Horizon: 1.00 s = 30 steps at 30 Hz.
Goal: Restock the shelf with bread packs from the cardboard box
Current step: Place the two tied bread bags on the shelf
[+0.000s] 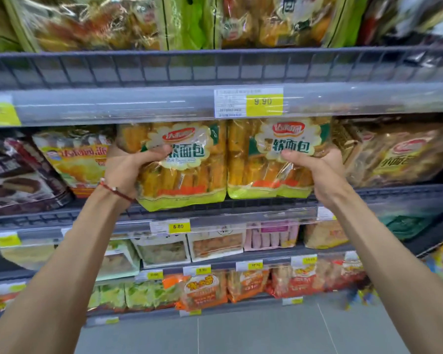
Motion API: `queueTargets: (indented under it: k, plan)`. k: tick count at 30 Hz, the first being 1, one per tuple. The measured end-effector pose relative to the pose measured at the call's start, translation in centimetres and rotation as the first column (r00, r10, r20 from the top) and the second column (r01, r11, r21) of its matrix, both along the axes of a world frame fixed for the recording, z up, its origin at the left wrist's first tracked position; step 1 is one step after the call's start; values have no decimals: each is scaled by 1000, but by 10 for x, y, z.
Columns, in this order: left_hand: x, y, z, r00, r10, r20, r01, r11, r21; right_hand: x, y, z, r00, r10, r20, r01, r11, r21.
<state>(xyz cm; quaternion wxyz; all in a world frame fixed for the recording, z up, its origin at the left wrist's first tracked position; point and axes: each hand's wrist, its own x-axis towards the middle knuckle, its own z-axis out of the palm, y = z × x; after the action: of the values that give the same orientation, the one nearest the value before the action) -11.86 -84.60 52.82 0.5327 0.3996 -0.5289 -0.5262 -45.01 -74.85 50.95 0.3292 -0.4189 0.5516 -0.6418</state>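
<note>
Two yellow-green bread packs stand side by side at the front of the middle shelf [241, 209]. My left hand [128, 169] grips the left bread pack [187, 172] by its left side, thumb across the front. My right hand [317, 169] grips the right bread pack [266, 164] by its right side, thumb on the front. Both packs are upright, their lower edges at the shelf's wire front rail. The cardboard box is out of view.
Other bread bags [74, 157] sit left and a brown pack [404, 154] right of the two. A price strip with a 9.90 tag [264, 103] runs just above. Lower shelves hold boxed and bagged snacks. Grey tiled floor [241, 333] lies below.
</note>
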Motion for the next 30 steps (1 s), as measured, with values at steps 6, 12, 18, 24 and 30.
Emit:
queueTargets:
  k: [6,12,18,24,30]
  plan:
    - [4,-16,-28,995,74,64,-75,997,24,-5,-18,-17,996,-8,-86,11,999,41]
    - [-9,-12,-25,954,252,164,-248,968,-46,-1,-28,-29,999,-39,-17,40,998,57]
    - [-14,-16,-30,922,339,188,-320,939,-125,-11,-39,-36,995,-86,-56,89,995,49]
    - [-21,-16,-42,880,383,281,-333,919,-212,-6,-30,-55,988,-67,-138,88,984,156]
    - [-18,-9,-67,875,354,331,-325,935,-143,-3,-26,-45,989,-52,-138,84,969,233]
